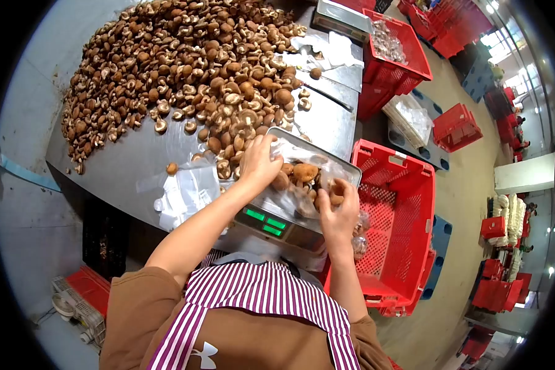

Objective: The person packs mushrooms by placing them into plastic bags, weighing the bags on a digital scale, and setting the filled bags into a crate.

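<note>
A clear plastic bag (pixel 299 200) with brown mushrooms (pixel 304 172) in it lies on the tray of a scale (pixel 274 227) with green displays. My left hand (pixel 261 163) is at the bag's left edge, its fingers bent over the plastic; what lies between them is hidden. On the bag's right side, my right hand (pixel 340 213) has thumb and fingers closed round the plastic and a mushroom inside. Beyond the scale, a large heap of loose mushrooms (pixel 185 61) covers much of the metal table (pixel 126 179).
Flat plastic bags (pixel 188 188) lie left of the scale. To the right stands a red crate (pixel 391 216) with a few packed bags (pixel 359 237). Behind it, another red crate (pixel 407 68) holds filled bags. A second scale (pixel 342 18) sits at the table's far end.
</note>
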Action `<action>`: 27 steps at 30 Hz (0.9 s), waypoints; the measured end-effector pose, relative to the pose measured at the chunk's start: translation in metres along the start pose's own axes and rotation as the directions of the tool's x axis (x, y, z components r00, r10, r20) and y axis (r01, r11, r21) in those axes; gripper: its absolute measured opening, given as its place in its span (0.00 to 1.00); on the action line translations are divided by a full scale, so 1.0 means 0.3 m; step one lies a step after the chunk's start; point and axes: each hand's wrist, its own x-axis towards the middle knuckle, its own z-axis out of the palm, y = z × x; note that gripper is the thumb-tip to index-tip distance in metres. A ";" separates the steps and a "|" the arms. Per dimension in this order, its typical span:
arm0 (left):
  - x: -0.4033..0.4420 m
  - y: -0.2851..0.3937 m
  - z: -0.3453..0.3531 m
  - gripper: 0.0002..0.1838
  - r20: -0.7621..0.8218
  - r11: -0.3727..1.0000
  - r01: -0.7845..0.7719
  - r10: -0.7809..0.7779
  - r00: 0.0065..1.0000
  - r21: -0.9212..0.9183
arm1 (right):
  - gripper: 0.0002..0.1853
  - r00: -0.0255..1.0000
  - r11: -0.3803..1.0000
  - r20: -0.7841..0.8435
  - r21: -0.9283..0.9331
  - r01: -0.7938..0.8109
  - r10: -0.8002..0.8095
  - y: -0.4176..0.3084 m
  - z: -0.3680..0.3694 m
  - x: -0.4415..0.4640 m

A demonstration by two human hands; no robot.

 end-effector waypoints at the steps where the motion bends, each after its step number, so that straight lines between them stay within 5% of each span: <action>1: -0.005 -0.009 -0.011 0.31 -0.005 1.000 -0.003 0.003 1.000 -0.001 | 0.19 0.996 0.997 -0.090 0.076 -0.003 0.010 0.005 -0.010 -0.008; 4: -0.050 -0.013 -0.030 0.25 0.034 0.991 -0.024 0.029 0.999 -0.129 | 0.14 0.977 0.973 -0.214 0.228 0.044 0.006 -0.061 -0.065 -0.019; 6: -0.075 0.006 -0.022 0.21 -0.220 0.977 -0.170 0.139 0.965 -0.128 | 0.13 0.956 0.894 -0.158 0.343 0.289 -0.249 -0.112 -0.078 -0.032; 8: -0.093 0.086 -0.064 0.19 -0.341 0.952 -0.290 0.242 0.909 -0.097 | 0.12 0.924 0.858 0.037 0.386 0.338 -0.381 -0.181 -0.043 -0.013; 11: -0.122 0.143 -0.089 0.13 -0.310 0.834 -0.548 0.506 0.805 -0.064 | 0.13 0.965 0.962 0.087 0.147 0.232 -0.247 -0.059 0.102 0.021; 14: -0.124 0.095 -0.022 0.16 -0.029 0.846 -0.510 0.512 0.858 -0.156 | 0.16 0.997 0.997 0.044 -0.021 0.068 -0.067 0.054 0.161 0.066; 18: -0.116 0.052 0.097 0.25 0.002 0.919 -0.394 0.394 0.919 -0.021 | 0.22 0.993 0.993 0.116 -0.116 -0.006 0.019 0.118 0.193 0.093; 20: -0.098 0.049 0.112 0.31 0.101 0.921 -0.368 0.357 0.929 0.130 | 0.22 0.978 0.989 0.154 0.014 -0.148 0.144 0.114 0.198 0.106; 22: -0.095 0.051 0.121 0.32 0.115 0.924 -0.360 0.347 0.931 0.127 | 0.22 0.988 0.991 0.112 0.063 -0.118 0.110 0.164 0.216 0.095; 25: -0.098 0.045 0.118 0.31 0.116 0.946 -0.322 0.316 0.941 0.033 | 0.21 0.909 0.736 0.286 0.536 -0.413 0.302 0.158 0.170 0.077; 27: -0.123 0.043 0.099 0.29 0.071 0.930 -0.359 0.364 0.929 -0.078 | 0.21 0.920 0.720 0.281 0.575 -0.388 0.272 0.172 0.158 0.050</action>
